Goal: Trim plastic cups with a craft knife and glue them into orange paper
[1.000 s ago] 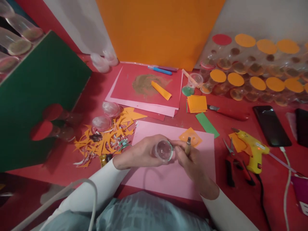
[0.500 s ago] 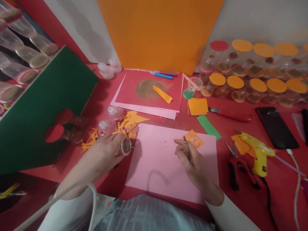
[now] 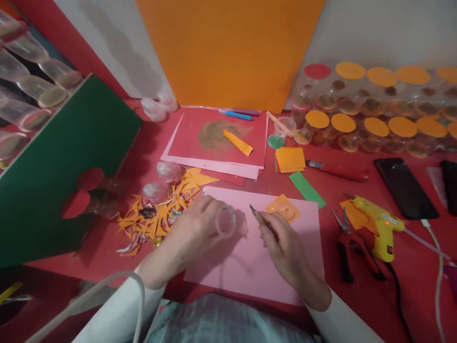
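My left hand (image 3: 198, 228) is closed around a small clear plastic cup (image 3: 226, 221), its round rim facing right, over the pink paper sheet (image 3: 246, 271). In my right hand (image 3: 283, 245) is a slim tool with a light handle and a dark metal tip, seemingly a craft knife (image 3: 257, 217). The tip points up and left, a short gap from the cup. Just behind that hand, a clear plastic piece (image 3: 287, 208) lies on an orange paper square (image 3: 274, 206). Small dark bits lie on the sheet near the cup.
Orange paper scraps (image 3: 166, 214) and plastic pieces lie to the left, beside a green board (image 3: 71, 166). At right are scissors-like pliers (image 3: 352, 252), a yellow glue gun (image 3: 380, 228), a red utility knife (image 3: 342, 171) and a phone (image 3: 405, 188). A white cable (image 3: 139, 286) crosses in front.
My left hand has moved right with the plastic cup, from the scraps to above the pink sheet. My right hand's tool has tilted toward the cup.
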